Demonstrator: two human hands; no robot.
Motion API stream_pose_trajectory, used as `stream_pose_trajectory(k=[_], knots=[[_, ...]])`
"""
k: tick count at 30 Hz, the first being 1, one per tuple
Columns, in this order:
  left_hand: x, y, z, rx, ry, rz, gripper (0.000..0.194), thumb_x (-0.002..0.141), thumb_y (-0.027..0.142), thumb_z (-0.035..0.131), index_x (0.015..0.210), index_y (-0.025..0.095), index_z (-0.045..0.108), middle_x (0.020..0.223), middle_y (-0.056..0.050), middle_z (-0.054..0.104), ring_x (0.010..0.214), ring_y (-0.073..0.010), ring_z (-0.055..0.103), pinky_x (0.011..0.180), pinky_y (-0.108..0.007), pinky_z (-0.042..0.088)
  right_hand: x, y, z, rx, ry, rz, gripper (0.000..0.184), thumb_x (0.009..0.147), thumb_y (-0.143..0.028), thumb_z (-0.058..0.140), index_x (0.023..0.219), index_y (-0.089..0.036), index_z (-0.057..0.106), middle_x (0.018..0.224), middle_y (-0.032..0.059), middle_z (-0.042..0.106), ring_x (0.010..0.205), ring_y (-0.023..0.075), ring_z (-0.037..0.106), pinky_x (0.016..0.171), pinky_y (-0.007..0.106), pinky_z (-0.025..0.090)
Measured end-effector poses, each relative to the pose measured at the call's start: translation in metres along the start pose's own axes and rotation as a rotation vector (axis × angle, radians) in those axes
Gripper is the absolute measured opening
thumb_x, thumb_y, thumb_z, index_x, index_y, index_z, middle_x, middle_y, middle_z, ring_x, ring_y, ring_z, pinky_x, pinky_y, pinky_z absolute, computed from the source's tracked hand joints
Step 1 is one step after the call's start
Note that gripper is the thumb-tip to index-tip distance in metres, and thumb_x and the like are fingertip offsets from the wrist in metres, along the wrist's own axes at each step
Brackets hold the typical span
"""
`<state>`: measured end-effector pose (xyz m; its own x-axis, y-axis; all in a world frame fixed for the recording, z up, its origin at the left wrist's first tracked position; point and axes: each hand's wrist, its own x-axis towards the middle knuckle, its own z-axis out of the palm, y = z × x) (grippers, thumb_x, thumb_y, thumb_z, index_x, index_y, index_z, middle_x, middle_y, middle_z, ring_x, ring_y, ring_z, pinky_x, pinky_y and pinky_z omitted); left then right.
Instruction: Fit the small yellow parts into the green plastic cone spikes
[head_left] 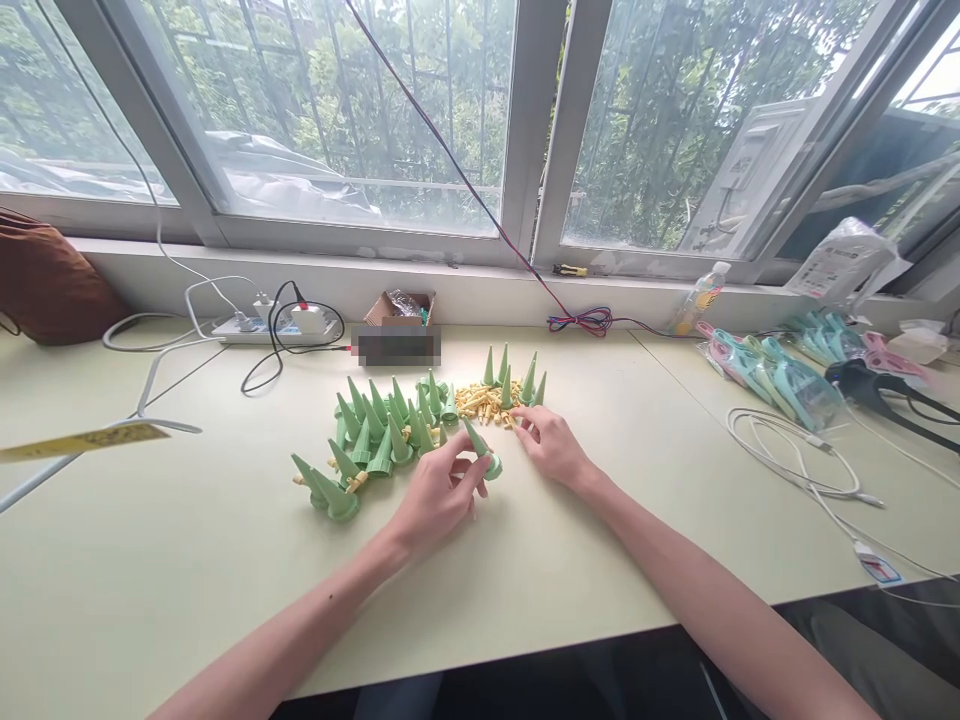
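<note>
My left hand (448,482) grips a green plastic cone (480,447) with a wide round base, its tip slanting up and to the left. At the near right edge of a pile of small yellow plastic pieces (487,402), my right hand (553,443) has its thumb and forefinger closed around one small yellow piece (511,422), partly hidden by the fingertips. Left of the pile stands a cluster of similar green cones (380,452), some with yellow pieces at their sides. Several more cones (529,378) stand behind the pile on the right.
On the table (600,610), a power strip (262,328) with cables and a small open carton (399,308) stand along the window sill. To the right lie bagged pastel clips (780,375), a bottle (699,298) and a coiled white cable (795,455). A yellow-tagged hanger (82,441) juts in at left.
</note>
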<state>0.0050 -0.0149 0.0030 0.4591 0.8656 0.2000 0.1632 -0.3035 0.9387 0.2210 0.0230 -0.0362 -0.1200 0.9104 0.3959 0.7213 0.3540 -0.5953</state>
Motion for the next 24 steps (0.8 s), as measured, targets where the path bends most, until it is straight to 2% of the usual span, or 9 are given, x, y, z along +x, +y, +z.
stream_pose_trajectory(k=[10, 24], knots=[[0.0002, 0.0001, 0.0001, -0.065, -0.035, -0.008, 0.025, 0.095, 0.042, 0.054, 0.103, 0.018, 0.055, 0.089, -0.004, 0.058, 0.071, -0.0178, 0.068, 0.046, -0.028, 0.060, 0.0005, -0.0030, -0.0026, -0.035, -0.045, 0.035, 0.029, 0.093, -0.013, 0.054, 0.119, -0.017, 0.066, 0.088, 0.0043, 0.062, 0.064, 0.0142, 0.054, 0.071, 0.029, 0.047], [-0.0002, 0.0025, 0.0002, -0.076, -0.073, 0.012, 0.027, 0.096, 0.043, 0.053, 0.104, 0.018, 0.055, 0.083, -0.003, 0.059, 0.069, -0.0160, 0.066, 0.050, -0.028, 0.061, 0.0004, -0.0032, -0.0020, -0.004, -0.035, 0.027, 0.022, 0.092, -0.015, 0.054, 0.112, -0.017, 0.065, 0.087, 0.0040, 0.063, 0.070, 0.0155, 0.057, 0.070, 0.028, 0.048]])
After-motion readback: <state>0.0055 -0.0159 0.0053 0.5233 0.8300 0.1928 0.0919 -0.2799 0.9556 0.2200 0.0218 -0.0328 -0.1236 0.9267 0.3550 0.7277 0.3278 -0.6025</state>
